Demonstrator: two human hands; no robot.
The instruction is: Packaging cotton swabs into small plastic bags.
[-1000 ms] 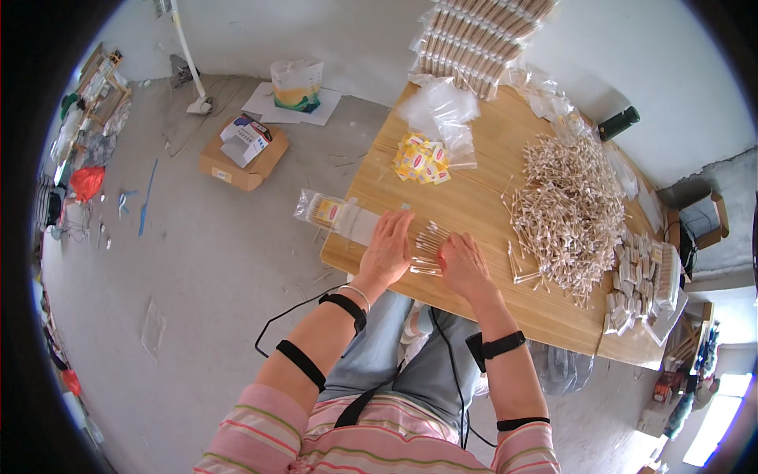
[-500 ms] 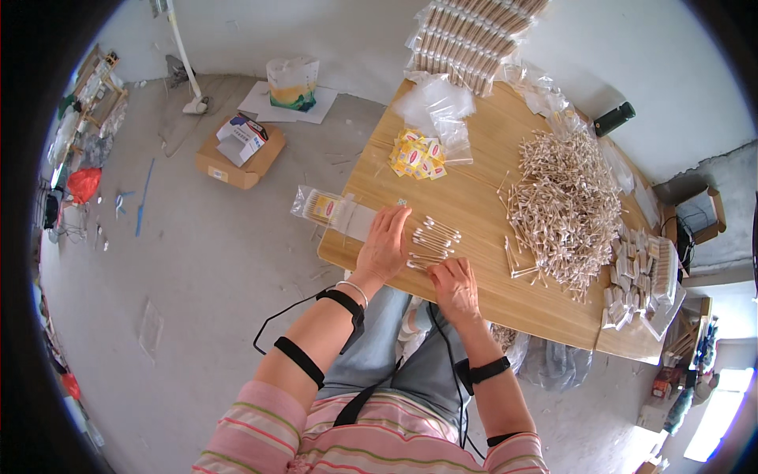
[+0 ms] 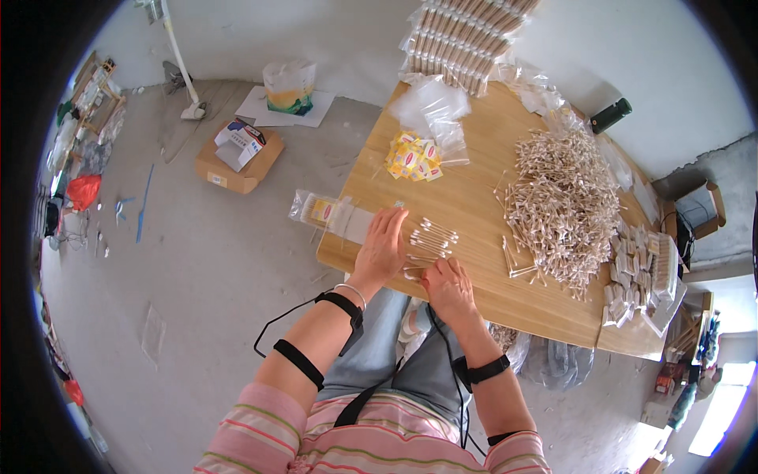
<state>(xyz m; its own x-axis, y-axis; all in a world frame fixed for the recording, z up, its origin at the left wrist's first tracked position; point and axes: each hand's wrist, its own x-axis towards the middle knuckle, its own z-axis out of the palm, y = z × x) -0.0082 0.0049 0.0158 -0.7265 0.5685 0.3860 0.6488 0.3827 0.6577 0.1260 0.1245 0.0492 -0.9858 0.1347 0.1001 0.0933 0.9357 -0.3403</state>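
A small row of cotton swabs (image 3: 434, 236) lies side by side on the wooden table (image 3: 482, 209) near its front edge. My left hand (image 3: 380, 246) rests on edge at the row's left end, its fingers stretched out and close together. At the near end of the row, my right hand (image 3: 450, 291) has its fingers curled down and pinched on cotton swabs; its fingertips are partly hidden. Left of my left hand lies a clear packet of swabs (image 3: 322, 210) with a yellow label, sticking out past the table's left edge.
A big heap of loose swabs (image 3: 560, 205) covers the right side of the table. Yellow cards (image 3: 414, 158) and clear bags (image 3: 433, 107) lie farther back. Stacked swab packs (image 3: 458, 43) stand at the far edge, a dark green bottle (image 3: 611, 116) at far right. A cardboard box (image 3: 241, 162) sits on the floor.
My right hand has shifted slightly left, toward my left hand, along the near swabs. My left hand keeps nearly the same place. The view has moved a little.
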